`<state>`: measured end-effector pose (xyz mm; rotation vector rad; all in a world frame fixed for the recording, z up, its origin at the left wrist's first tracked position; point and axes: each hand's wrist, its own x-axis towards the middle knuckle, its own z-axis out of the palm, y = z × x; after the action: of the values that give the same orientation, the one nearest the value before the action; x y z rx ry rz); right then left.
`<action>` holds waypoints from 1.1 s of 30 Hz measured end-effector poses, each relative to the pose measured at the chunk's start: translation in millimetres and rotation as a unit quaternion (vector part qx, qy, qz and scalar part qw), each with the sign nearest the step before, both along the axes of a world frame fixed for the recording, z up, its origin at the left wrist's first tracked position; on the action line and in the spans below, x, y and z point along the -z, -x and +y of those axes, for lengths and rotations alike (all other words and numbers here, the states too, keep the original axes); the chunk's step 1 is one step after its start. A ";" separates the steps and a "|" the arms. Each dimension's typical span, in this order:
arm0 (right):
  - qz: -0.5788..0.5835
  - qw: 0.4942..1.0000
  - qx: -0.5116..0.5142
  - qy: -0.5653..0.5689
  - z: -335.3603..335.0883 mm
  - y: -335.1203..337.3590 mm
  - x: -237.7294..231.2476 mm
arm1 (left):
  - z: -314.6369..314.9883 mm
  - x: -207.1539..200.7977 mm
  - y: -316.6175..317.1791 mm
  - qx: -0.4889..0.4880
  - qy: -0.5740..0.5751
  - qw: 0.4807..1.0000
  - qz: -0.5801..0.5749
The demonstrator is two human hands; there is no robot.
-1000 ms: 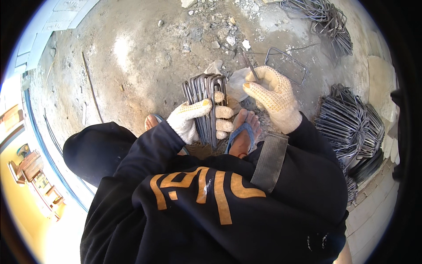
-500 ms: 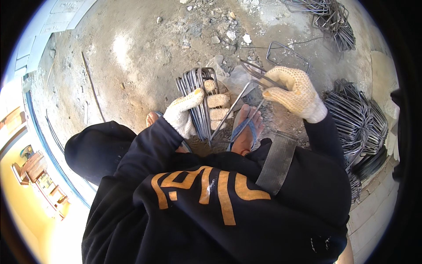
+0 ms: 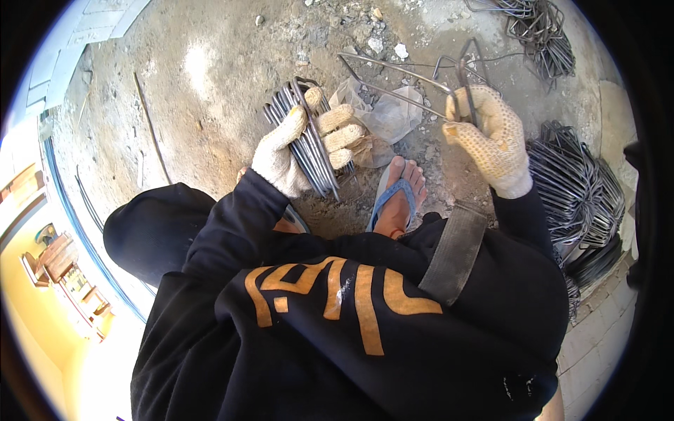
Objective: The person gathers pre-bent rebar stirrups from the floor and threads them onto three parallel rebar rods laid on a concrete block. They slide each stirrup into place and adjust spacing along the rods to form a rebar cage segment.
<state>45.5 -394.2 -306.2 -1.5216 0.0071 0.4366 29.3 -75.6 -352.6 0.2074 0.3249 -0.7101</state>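
Fingers of the left hand clasp probably stiff, heavy bundled rods, best gripped mid-length; the right hand pinches bent rods.

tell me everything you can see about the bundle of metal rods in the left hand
The bundle is many slim, dull grey rods, steel by the look, packed side by side, with some bent ends showing at the top. It slants, lower ends toward the right. The gloved left hand wraps around it, above the rough ground. The count is unclear.
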 end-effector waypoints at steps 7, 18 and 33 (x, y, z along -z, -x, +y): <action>-0.210 0.963 -0.038 0.166 31.8 12.3 6.5 | 2.8 4.2 8.2 -0.041 0.153 0.985 0.064; -0.186 0.972 0.028 0.139 32.7 18.1 7.7 | -6.8 -12.6 3.8 -0.001 0.035 0.999 -0.016; -0.335 0.904 -0.187 0.185 52.4 36.4 40.7 | -11.8 -21.4 -1.2 0.008 -0.049 0.998 -0.037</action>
<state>9.1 -341.8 -346.9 -1.9943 -0.7946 0.1938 30.6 -87.3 -331.2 0.3282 0.2888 -0.7006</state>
